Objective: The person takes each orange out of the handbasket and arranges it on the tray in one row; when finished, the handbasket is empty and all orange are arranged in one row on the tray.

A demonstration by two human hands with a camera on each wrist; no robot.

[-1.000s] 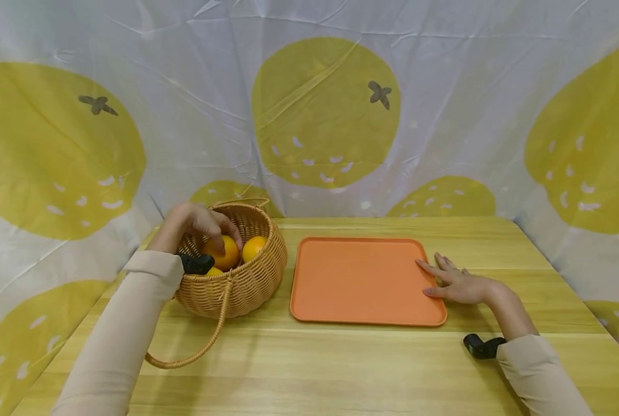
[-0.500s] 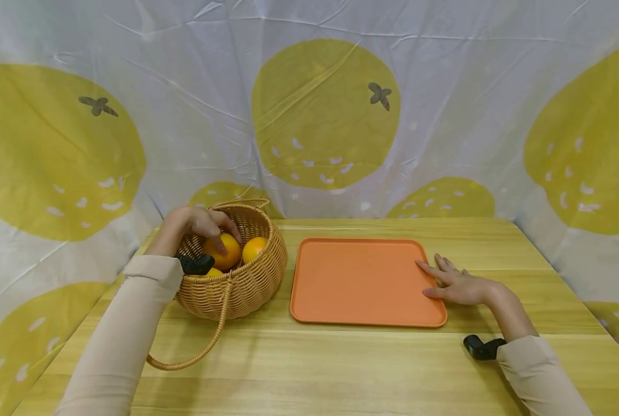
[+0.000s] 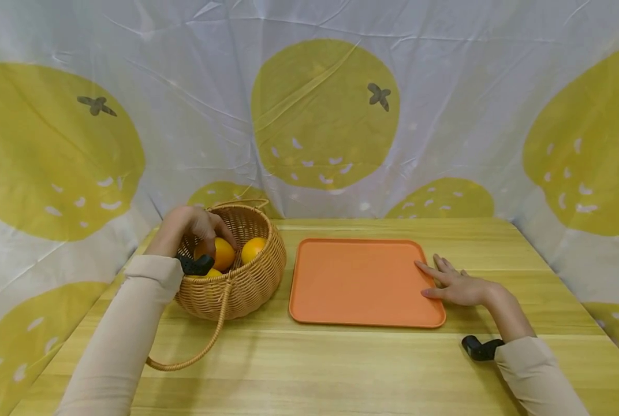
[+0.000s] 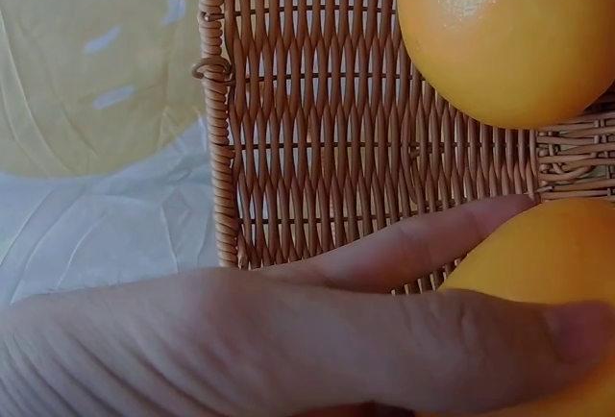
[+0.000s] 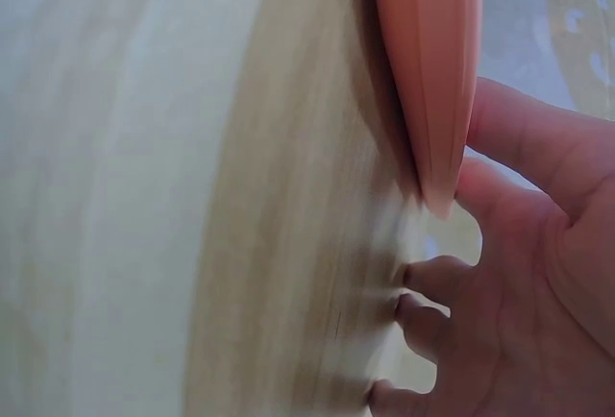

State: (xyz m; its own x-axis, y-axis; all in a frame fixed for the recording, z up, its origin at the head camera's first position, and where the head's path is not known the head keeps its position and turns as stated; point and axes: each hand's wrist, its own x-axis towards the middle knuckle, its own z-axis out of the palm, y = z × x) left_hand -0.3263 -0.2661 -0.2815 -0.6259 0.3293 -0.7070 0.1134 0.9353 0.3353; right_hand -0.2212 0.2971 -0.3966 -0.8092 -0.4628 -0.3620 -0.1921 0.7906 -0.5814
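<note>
Inside a wicker basket (image 3: 252, 289) on the left of the table, my left hand (image 3: 200, 225) holds an orange (image 3: 223, 254). In the left wrist view the thumb lies across this orange (image 4: 538, 244) and a finger reaches along its far side; the other fingers are hidden. A second orange (image 3: 252, 249) sits apart on the basket's right side, and part of another (image 3: 213, 273) shows by the near rim. At the right edge of an orange-coloured tray (image 3: 358, 283) rests my right hand (image 3: 460, 288), fingers spread, some on the tray's rim and others on the table.
One basket handle (image 3: 205, 349) hangs down over the front onto the wooden table (image 3: 340, 370); the other handle (image 3: 242, 201) leans at the back. A curtain (image 3: 325, 115) printed with large yellow fruit surrounds the table's back and sides.
My left hand has settled around the orange, which has shifted slightly left inside the basket. My right hand and the tray stay where they were.
</note>
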